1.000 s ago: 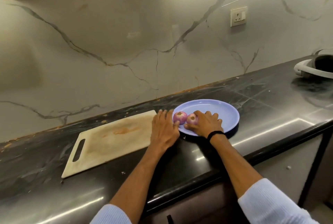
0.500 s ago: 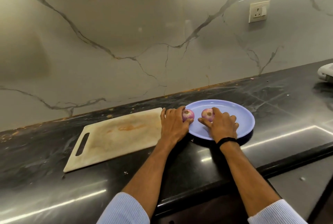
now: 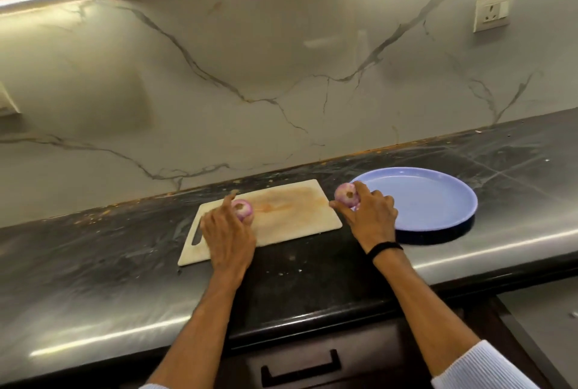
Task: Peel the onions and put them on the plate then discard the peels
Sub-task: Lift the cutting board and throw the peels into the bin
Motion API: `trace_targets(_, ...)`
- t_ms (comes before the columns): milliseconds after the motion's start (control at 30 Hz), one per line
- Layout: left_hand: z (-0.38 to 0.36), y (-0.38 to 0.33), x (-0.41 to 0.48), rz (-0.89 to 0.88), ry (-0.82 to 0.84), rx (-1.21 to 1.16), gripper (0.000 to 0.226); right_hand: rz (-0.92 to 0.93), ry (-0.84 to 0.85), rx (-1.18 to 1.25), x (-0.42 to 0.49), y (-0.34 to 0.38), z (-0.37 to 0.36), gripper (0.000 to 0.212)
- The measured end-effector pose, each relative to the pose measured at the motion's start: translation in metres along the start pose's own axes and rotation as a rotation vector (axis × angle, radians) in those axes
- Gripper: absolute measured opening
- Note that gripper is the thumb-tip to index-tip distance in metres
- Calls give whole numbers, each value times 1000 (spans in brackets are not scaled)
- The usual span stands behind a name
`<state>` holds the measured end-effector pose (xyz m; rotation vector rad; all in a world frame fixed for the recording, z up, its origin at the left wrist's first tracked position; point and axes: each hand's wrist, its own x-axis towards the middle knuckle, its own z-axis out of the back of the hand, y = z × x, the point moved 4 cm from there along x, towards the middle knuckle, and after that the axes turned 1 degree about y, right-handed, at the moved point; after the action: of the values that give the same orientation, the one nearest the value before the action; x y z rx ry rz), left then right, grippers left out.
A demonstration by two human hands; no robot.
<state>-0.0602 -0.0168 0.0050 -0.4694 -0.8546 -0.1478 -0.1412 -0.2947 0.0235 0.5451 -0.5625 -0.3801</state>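
grip: left hand [image 3: 226,238] curls fingers [image 3: 230,199] round left onion [image 3: 244,210] at board [image 3: 291,210], right hand [image 3: 372,216] holds right onion [image 3: 345,193] by plate [image 3: 438,220] rim; best set down gently, no rolling.

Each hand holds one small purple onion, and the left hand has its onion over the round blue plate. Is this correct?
Not quite. In the head view the left hand holds its small purple onion over the beige rectangular cutting board, not the round blue plate.

Forearms outstretched, left grip [image 3: 230,229] curls round an onion [image 3: 243,209] over the cutting board [image 3: 291,216]; right grip [image 3: 369,216] holds a second onion [image 3: 345,194] just right of it.
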Motion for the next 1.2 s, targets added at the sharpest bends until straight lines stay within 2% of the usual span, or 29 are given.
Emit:
trace_targets(133,13,36,7,201,62,-46,56,63,149,33,2,37,-31,72)
trace_targets(267,5,52,21,315,120,-132,48,104,288,5,13,69,-61,73)
trace_targets(333,-3,54,31,330,172,-145,48,93,334,18,19,82,-77,73)
trace_targets(500,-22,51,43,222,321,-46,43,56,417,-12,36,101,-112,77)
trace_targets(700,-32,50,42,178,395,-38,47,64,339,-74,44,116,-131,70)
trace_targets(967,-33,45,39,183,444,-91,47,111,341,-160,42,113,-136,67)
trace_targets(1100,-34,46,38,215,459,-148,48,111,345,-140,42,111,-133,71)
trace_targets(1200,-31,46,38,220,457,-146,49,117,324,-88,43,109,-128,62)
